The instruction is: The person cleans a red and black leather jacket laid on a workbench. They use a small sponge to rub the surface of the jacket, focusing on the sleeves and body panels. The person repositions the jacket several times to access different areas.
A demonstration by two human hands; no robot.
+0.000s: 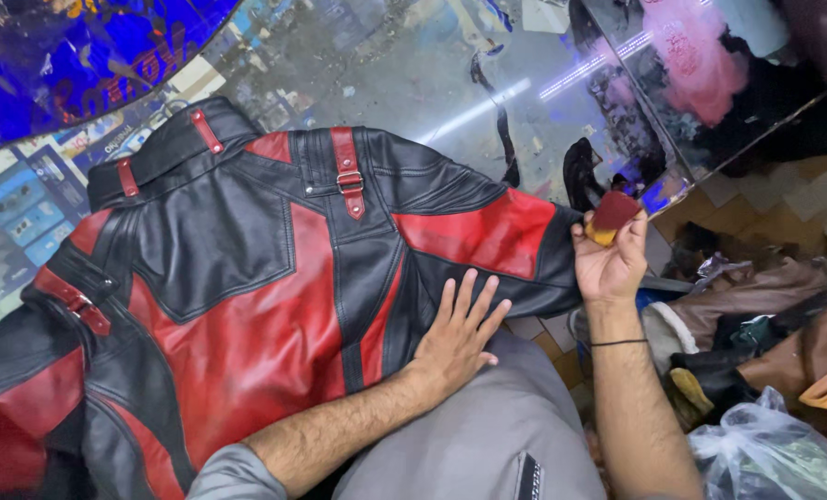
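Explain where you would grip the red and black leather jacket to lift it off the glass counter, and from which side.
Grip the jacket at its collar, coming from the far side: the collar is thick and raised, while the left hand pins the near sleeve and the right hand holds a sponge.

Cut off and covered
The leather jacket (247,278) runs off the edge at 8 o'clock; the left hand (460,333) covers its sleeve seam.
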